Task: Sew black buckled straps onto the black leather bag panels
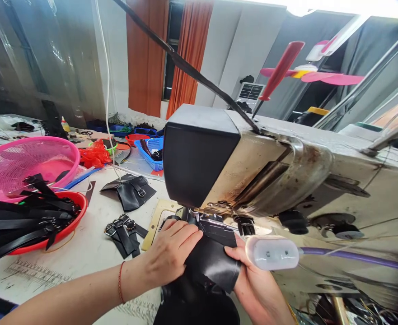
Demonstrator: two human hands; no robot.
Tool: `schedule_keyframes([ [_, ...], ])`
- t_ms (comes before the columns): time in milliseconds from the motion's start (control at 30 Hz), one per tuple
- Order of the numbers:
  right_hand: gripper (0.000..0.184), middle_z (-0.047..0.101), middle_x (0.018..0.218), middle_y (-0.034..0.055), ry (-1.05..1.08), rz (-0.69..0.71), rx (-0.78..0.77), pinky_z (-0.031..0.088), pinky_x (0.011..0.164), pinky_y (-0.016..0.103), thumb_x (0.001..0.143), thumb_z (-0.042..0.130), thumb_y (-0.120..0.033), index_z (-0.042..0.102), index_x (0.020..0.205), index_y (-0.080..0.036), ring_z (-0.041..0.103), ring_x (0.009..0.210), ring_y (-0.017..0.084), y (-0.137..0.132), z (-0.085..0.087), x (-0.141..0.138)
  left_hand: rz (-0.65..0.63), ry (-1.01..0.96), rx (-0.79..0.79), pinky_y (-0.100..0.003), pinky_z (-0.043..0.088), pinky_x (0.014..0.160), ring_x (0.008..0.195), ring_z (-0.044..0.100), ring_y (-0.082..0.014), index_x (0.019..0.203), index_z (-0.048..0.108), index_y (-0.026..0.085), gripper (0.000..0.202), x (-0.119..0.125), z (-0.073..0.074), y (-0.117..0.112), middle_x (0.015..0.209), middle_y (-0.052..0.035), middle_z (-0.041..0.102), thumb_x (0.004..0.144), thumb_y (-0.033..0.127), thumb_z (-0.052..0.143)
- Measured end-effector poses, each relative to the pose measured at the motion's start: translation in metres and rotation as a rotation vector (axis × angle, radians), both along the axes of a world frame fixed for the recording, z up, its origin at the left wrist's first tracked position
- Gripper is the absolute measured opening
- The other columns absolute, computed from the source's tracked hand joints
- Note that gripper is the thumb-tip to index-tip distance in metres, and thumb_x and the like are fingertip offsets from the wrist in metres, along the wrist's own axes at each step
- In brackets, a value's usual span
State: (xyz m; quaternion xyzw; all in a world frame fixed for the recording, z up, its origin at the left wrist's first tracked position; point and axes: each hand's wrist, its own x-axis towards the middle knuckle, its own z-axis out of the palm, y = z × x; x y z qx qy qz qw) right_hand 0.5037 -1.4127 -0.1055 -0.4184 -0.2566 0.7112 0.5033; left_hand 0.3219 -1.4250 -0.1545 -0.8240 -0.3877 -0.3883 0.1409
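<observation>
A black leather piece (212, 259) lies under the head of a worn sewing machine (253, 167). My left hand (171, 253) rests on its left side, fingers curled and pressed down on the leather. My right hand (256, 286) holds the leather's right edge from below, thumb on top. A small white lamp (273, 253) on a purple arm sits just above my right hand and hides part of it. The needle area is partly hidden behind the machine head.
A red bowl (73, 223) full of black straps stands at the left, beside a pink basket (22, 164). Buckled strap pieces (124, 232) and a black pouch (131, 192) lie on the white table (83, 257). A blue basket (151, 153) sits farther back.
</observation>
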Motion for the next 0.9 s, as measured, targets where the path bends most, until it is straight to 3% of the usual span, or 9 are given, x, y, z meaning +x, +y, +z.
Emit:
schedule_keyframes([
  [200, 0.043, 0.075, 0.101, 0.0024, 0.092, 0.086, 0.081, 0.053, 0.088, 0.035, 0.061, 0.077, -0.013, 0.072, 0.101, -0.026, 0.065, 0.101, 0.024, 0.009, -0.013, 0.009, 0.066, 0.036, 0.029, -0.038, 0.040, 0.085, 0.096, 0.054, -0.0218, 0.122, 0.057, 0.012, 0.050, -0.003, -0.005, 0.008, 0.113, -0.0088, 0.066, 0.076, -0.001, 0.043],
  [400, 0.035, 0.074, 0.100, 0.0021, 0.061, -0.008, 0.100, 0.053, 0.090, 0.032, 0.064, 0.076, -0.012, 0.073, 0.097, -0.023, 0.064, 0.102, 0.023, 0.015, -0.023, 0.012, 0.060, 0.055, 0.077, -0.037, 0.035, 0.083, 0.091, 0.051, -0.0198, 0.122, 0.058, 0.015, 0.042, -0.008, -0.008, 0.018, 0.110, -0.0051, 0.068, 0.086, 0.001, 0.042],
  [633, 0.049, 0.073, 0.104, 0.0036, 0.064, 0.022, 0.136, 0.053, 0.094, 0.041, 0.060, 0.080, -0.012, 0.070, 0.107, -0.023, 0.062, 0.110, 0.027, 0.013, -0.030, 0.005, 0.004, 0.048, 0.209, -0.035, 0.030, 0.083, 0.092, 0.052, -0.0176, 0.114, 0.065, 0.022, 0.033, -0.022, -0.006, 0.035, 0.107, -0.0009, 0.072, 0.099, 0.011, 0.038],
  [767, 0.056, 0.072, 0.109, 0.0045, 0.074, 0.017, 0.117, 0.055, 0.088, 0.039, 0.059, 0.082, -0.013, 0.069, 0.112, -0.024, 0.063, 0.107, 0.027, 0.004, -0.031, -0.001, -0.077, 0.068, 0.204, -0.034, 0.030, 0.084, 0.097, 0.055, -0.0166, 0.112, 0.067, 0.026, 0.034, -0.037, -0.001, 0.046, 0.108, 0.0029, 0.073, 0.101, 0.014, 0.036],
  [900, 0.041, 0.072, 0.104, 0.0064, 0.027, 0.115, 0.114, 0.057, 0.070, 0.031, 0.064, 0.084, -0.023, 0.071, 0.103, -0.020, 0.066, 0.091, 0.022, 0.004, -0.028, 0.002, -0.167, 0.090, 0.172, -0.030, 0.032, 0.078, 0.095, 0.059, -0.0129, 0.110, 0.067, 0.027, 0.033, -0.048, 0.002, 0.055, 0.109, 0.0046, 0.073, 0.101, 0.013, 0.038],
])
